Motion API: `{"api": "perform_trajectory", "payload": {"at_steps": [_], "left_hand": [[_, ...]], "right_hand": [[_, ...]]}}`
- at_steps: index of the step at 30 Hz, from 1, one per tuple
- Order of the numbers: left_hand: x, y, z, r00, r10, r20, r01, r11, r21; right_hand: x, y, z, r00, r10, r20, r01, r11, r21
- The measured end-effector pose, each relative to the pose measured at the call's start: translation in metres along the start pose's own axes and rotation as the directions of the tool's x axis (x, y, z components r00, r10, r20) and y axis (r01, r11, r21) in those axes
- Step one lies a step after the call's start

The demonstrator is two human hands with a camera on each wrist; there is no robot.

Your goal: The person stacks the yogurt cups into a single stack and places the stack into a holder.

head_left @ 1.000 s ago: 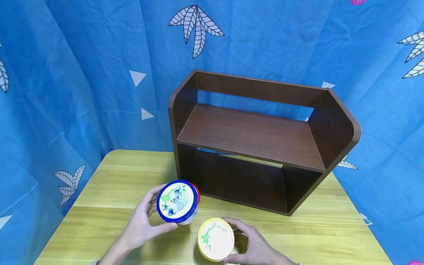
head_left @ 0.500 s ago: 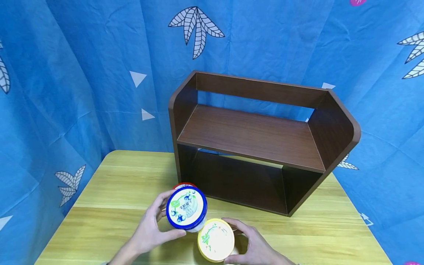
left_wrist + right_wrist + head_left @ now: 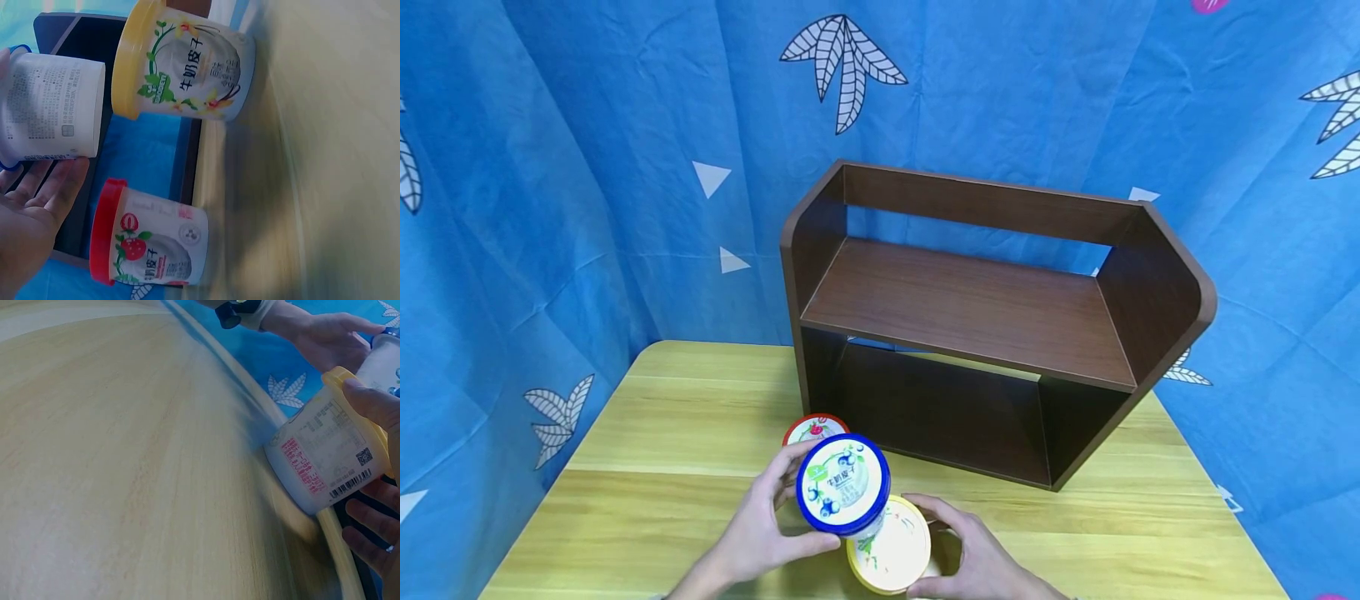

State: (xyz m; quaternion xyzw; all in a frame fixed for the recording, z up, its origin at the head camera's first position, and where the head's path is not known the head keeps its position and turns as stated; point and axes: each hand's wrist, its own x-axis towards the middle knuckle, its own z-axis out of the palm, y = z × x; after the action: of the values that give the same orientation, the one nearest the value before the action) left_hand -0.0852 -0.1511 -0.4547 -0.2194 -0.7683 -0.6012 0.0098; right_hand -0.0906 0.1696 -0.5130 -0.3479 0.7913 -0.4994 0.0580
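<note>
My left hand (image 3: pixel 758 533) grips a paper tub with a blue lid (image 3: pixel 842 485) and blueberries printed on top, thumb at its near side. The left wrist view shows this blue-lidded tub (image 3: pixel 53 106) raised off the table. Below it in the head view, a yellow-lidded tub (image 3: pixel 897 560) stands on the table, its lid partly covered by the blue one. My right hand (image 3: pixel 973 554) holds the yellow-lidded tub from the right, thumb at the lid's edge in the right wrist view. A red-lidded strawberry tub (image 3: pixel 150 234) stands behind my left hand, partly hidden in the head view.
A dark brown two-tier shelf (image 3: pixel 962 304) stands at the back of the wooden table (image 3: pixel 662 442), just behind the tubs. A blue patterned curtain (image 3: pixel 625 125) hangs behind and beside the table.
My left hand has carried the blue-lidded tub right and toward me, from beside the yellow-lidded tub to over its lid. More of the red-lidded tub now shows. My right hand stays put.
</note>
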Motion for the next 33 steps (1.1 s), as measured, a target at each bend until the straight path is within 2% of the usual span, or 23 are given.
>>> {"api": "perform_trajectory", "payload": {"at_steps": [7, 13, 16, 18, 23, 27, 33], "left_hand": [[0.002, 0.001, 0.009, 0.999, 0.030, 0.022, -0.029, 0.999, -0.013], [0.004, 0.003, 0.014, 0.999, 0.041, 0.029, -0.041, 0.999, -0.008], [0.004, 0.004, 0.016, 0.999, 0.031, 0.035, -0.030, 0.999, -0.021], [0.004, 0.006, 0.018, 0.999, 0.002, 0.038, -0.001, 0.999, -0.032], [0.003, 0.007, 0.022, 0.998, -0.026, 0.049, 0.029, 0.998, -0.055], [0.002, 0.005, 0.024, 0.997, -0.007, 0.071, 0.010, 0.999, -0.036], [0.002, 0.003, 0.025, 0.995, -0.037, 0.098, 0.039, 0.999, -0.026]], "right_hand": [[0.000, 0.000, 0.000, 1.000, 0.006, 0.004, -0.006, 1.000, 0.011], [-0.001, -0.001, 0.000, 0.998, 0.065, 0.007, -0.065, 0.998, -0.006], [-0.002, -0.002, 0.001, 0.995, 0.101, 0.010, -0.101, 0.995, -0.008], [-0.002, -0.001, 0.001, 0.994, 0.113, 0.008, -0.113, 0.994, -0.006], [-0.002, 0.000, 0.000, 0.996, 0.085, -0.004, -0.085, 0.996, -0.014], [-0.002, 0.000, 0.000, 0.998, 0.058, -0.014, -0.059, 0.998, -0.029], [-0.001, 0.001, 0.000, 0.999, 0.039, -0.015, -0.040, 0.998, -0.039]]}}
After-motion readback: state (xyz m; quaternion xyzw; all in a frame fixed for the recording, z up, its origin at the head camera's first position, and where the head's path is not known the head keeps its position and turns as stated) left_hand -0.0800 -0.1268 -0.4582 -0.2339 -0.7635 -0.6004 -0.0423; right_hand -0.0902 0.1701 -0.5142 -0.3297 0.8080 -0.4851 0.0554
